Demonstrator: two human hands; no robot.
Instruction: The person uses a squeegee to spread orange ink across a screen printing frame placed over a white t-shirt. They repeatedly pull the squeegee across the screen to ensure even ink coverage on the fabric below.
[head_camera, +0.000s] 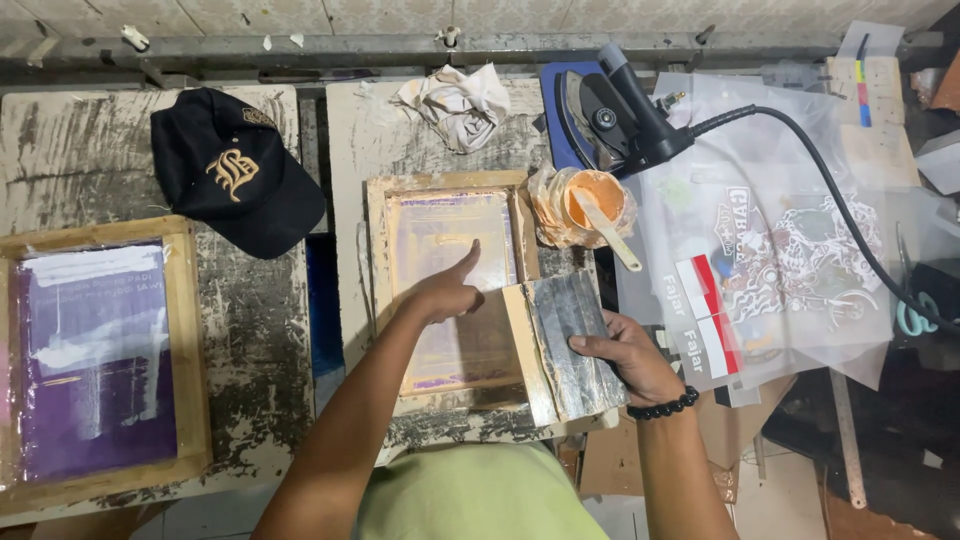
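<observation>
Wooden screen frame lies flat at the middle of the paint-stained table, mesh showing pale violet. Left hand rests on the mesh, fingers curled in and the thumb stuck out, holding nothing. Right hand lies just beside the frame's right edge, fingers flat and pressed together on a grey squeegee blade; palm down, not a pinch. Black bead bracelet sits on that wrist.

Just beyond the frame's far right corner: tub of orange ink wrapped in plastic, with a pale spatula standing in it. Behind it, a black iron with its cord running right. Printed transparent sheets lie to the right. Crumpled rag sits at the far edge. Black cap rests to the left; second frame, with purple mesh, is at the far left.
</observation>
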